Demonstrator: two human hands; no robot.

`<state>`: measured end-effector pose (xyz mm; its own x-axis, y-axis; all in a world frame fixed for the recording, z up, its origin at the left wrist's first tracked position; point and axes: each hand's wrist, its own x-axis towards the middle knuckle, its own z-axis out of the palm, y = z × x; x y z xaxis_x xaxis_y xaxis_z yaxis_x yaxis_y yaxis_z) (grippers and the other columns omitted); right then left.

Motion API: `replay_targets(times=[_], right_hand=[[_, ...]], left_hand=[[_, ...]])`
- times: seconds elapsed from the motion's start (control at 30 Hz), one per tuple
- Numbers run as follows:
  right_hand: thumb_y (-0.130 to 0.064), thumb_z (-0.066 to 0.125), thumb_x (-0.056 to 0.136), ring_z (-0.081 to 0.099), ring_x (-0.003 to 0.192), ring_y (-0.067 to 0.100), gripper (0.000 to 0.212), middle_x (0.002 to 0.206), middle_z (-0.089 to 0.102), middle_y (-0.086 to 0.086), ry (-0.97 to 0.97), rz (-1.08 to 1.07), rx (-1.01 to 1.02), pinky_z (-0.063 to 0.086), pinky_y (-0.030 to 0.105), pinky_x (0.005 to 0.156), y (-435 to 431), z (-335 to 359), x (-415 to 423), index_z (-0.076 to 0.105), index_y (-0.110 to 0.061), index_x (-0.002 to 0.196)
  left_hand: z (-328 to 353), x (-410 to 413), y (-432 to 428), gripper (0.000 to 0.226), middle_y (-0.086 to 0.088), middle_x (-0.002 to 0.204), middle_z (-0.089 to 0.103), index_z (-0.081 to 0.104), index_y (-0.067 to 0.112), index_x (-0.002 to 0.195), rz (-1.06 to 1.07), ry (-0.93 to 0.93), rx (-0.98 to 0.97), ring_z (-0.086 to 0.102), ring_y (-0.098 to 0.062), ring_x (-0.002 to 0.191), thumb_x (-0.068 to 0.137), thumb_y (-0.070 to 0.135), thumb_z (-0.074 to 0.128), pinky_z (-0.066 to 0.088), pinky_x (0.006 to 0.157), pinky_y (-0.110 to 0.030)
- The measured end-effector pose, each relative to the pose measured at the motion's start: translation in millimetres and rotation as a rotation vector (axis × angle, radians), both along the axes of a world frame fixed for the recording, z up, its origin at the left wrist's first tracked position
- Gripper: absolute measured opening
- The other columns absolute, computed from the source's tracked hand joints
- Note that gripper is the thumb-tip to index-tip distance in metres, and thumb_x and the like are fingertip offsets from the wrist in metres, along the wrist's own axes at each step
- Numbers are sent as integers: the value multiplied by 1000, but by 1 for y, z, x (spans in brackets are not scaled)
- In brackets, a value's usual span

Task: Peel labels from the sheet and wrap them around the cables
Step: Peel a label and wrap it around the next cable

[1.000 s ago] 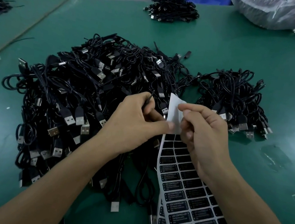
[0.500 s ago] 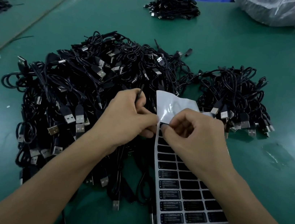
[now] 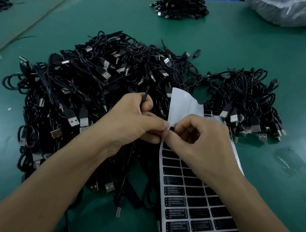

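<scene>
Left of label sheet [image 3: 192,219]: big cable pile [image 3: 94,80]. At sheet's top-left edge, left hand [image 3: 128,120] curls round thin cable [image 3: 145,95], tip poking up past fingers. Small black label [image 3: 172,128] sits between both thumbs, above sheet's top rows. There too, right hand [image 3: 203,142] pinches label. Likely wrapping: hold cable taut, centre label, fold ends flush, press firmly. Right of sheet: smaller cable pile [image 3: 249,96] on tabletop [image 3: 255,51].

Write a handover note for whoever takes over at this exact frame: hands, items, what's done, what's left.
Left hand grips a thin black cable, its end sticking up.
Right hand pinches a small black rectangular label at the left edge of the white label sheet.
Sheet lies on the green table beside the large pile of black USB cables.
Done: sheet's top end is stripped bare.
Left: wrap this label around the held cable; many labels wait below.
</scene>
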<state>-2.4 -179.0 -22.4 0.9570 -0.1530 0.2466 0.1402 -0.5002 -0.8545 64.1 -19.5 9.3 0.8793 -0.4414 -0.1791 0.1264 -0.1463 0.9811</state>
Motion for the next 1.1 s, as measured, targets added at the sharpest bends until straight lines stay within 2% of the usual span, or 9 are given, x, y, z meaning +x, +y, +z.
replay_targets(times=[0.27, 0.4, 0.5, 0.57, 0.7, 0.83, 0.93, 1.0, 1.1], right_hand=[[-36, 77, 84, 50, 47, 1, 26, 51, 57, -14, 15, 10, 104, 35, 9, 46, -3, 2, 3, 67, -21, 65], [-34, 74, 88, 48, 46, 0, 27, 50, 56, -14, 48, -2, 112, 35, 11, 47, -4, 2, 6, 70, -19, 66], [-29, 71, 90, 52, 49, 4, 26, 56, 63, -5, 70, -12, 128, 44, 19, 49, -5, 2, 6, 70, -18, 67], [-27, 70, 89, 60, 56, 18, 24, 62, 68, 1, 80, -17, 125, 53, 33, 56, -5, 3, 5, 71, -20, 67], [-22, 69, 85, 64, 64, 28, 19, 63, 69, 3, 103, -4, 111, 54, 44, 61, -8, 5, 4, 73, -21, 66], [-21, 65, 79, 53, 54, 17, 19, 58, 65, 3, 83, -49, 170, 49, 37, 54, -11, 7, 5, 69, -13, 62], [-16, 58, 78, 41, 52, 14, 26, 50, 50, -5, -10, -154, 387, 36, 25, 48, -14, 9, 7, 59, -16, 52], [-15, 56, 76, 34, 50, 11, 27, 49, 43, -6, -82, -208, 472, 31, 23, 47, -15, 10, 8, 54, -20, 50], [-14, 61, 83, 36, 48, 5, 23, 50, 46, -7, -161, -251, 311, 32, 19, 46, -14, 5, 7, 59, -10, 60]], left_hand=[[2, 0, 0, 47, -12, 68, 68, 30, 18, 79, -75, 41, -72, 69, -17, 59, 86, -14, 64, 55, 53, -21], [3, 0, 1, 48, -14, 69, 69, 30, 18, 80, -87, 64, -120, 70, -17, 59, 82, -8, 71, 55, 52, -21], [4, -1, 1, 49, -15, 72, 71, 30, 18, 80, -88, 63, -121, 71, -19, 62, 79, -4, 74, 55, 52, -21], [4, -2, 0, 50, -16, 71, 72, 30, 18, 79, -78, 55, -111, 71, -20, 61, 81, -7, 73, 55, 52, -21], [3, -1, 0, 51, -11, 63, 69, 30, 18, 78, -17, 15, -67, 69, -18, 56, 82, -10, 72, 57, 52, -23], [-1, 0, 0, 48, -2, 55, 64, 31, 18, 75, 43, -88, 33, 67, -14, 56, 81, -11, 69, 54, 49, -22], [-5, 0, -1, 43, 3, 55, 61, 33, 18, 73, 74, -186, 147, 63, -13, 58, 77, -7, 67, 50, 50, -21], [-6, 0, -2, 43, 4, 57, 61, 33, 19, 72, 92, -232, 207, 57, -14, 56, 74, -3, 69, 49, 52, -24], [-4, -1, -3, 45, 8, 58, 51, 32, 22, 71, 124, -269, 215, 43, -18, 57, 73, 1, 72, 42, 55, -35]])
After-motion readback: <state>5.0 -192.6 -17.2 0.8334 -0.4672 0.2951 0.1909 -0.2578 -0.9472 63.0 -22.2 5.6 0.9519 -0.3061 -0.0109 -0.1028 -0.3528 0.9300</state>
